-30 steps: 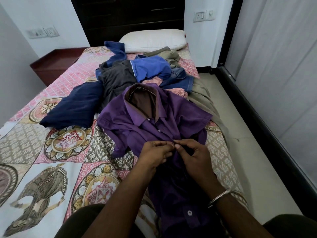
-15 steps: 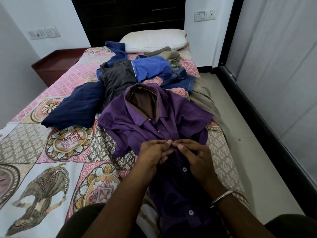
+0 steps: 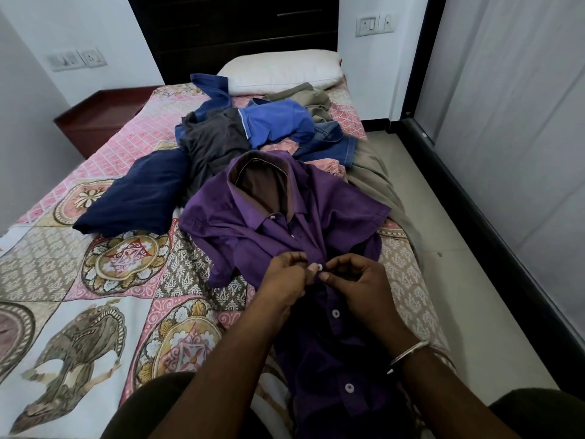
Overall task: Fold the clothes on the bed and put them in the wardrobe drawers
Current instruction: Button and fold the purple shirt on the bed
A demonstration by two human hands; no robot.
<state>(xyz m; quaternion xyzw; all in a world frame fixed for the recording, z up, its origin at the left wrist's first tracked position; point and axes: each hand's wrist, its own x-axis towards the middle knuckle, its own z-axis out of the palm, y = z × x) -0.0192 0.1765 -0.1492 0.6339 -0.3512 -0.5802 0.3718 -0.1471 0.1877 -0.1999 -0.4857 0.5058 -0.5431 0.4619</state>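
A: Where's the shirt rn?

B: Purple button-front cotton shirt lies face up on the patchwork-print bedspread, near-right part of the bed, collar toward the far end, hem toward the person. Brown lining shows inside the collar.

A: Hands?

B: Both on the placket, approx mid-chest. Left hand has fingers curled, pinching the fabric edge beside a small white button. Right hand is curled too, thumb & forefinger pinching the placket just right of that button. Fingertips of the two hands nearly touch. A silver metal bangle sits on the right wrist.

A: Other buttons?

B: Two lower ones show near the hem; can't tell if they're done up.

A: Rest of the clothes?

B: Heaped farther up the bed: a navy blue garment at left, a dark grey one, a bright blue one, denim jeans, and an olive-khaki cloth hanging off the right edge. White pillow at the far end, against a dark wood headboard.
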